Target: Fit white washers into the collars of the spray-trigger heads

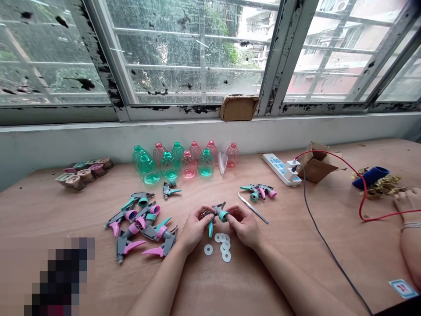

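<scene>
Green and pink see-through plastic: ten bottles (169, 166) upright at the back of the table (184, 289), five of each colour, necks open to the top. Clear walls; contents, if any, cannot be made out. A clear plastic cone-shaped piece (222, 163) stands among the right-hand ones. Cardboard box (316, 164) with flaps spread, right of the power strip (280, 168); inside too dark to read. Small hexagonal containers (75, 181) clustered far left, contents unclear.

Spray head (217, 213), grey with teal collar and trigger, held above the table between both hands. Body's long axis runs mostly sideways, dipping to the right; collar end towards the right hand, trigger hanging down towards the wearer.

Left hand (196, 226): thumb and fingers pinch the grey body. Right hand (245, 226): thumb and fingertips at the collar; gripping or only touching, cannot tell.

White washers (226, 256) lie just below the hands, most overlapping, one apart on the left. More spray heads (141, 224) piled left.
</scene>
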Motion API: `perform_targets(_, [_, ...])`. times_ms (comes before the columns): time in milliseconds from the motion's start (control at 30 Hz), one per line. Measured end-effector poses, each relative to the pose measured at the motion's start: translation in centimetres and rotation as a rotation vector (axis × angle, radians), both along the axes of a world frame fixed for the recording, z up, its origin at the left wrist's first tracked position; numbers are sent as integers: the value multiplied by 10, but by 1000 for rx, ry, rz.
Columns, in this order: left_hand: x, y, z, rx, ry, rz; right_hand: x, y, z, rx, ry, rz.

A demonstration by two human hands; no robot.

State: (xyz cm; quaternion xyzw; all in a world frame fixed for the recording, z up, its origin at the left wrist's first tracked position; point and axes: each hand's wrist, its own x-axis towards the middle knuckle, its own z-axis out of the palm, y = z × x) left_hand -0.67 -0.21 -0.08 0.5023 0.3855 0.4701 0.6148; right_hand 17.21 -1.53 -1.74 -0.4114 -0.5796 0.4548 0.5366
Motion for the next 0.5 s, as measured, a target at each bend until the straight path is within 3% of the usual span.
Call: perform_targets(500, [0,3,-1,-4,-23,-18,-2,-1,1,76,-75,-32])
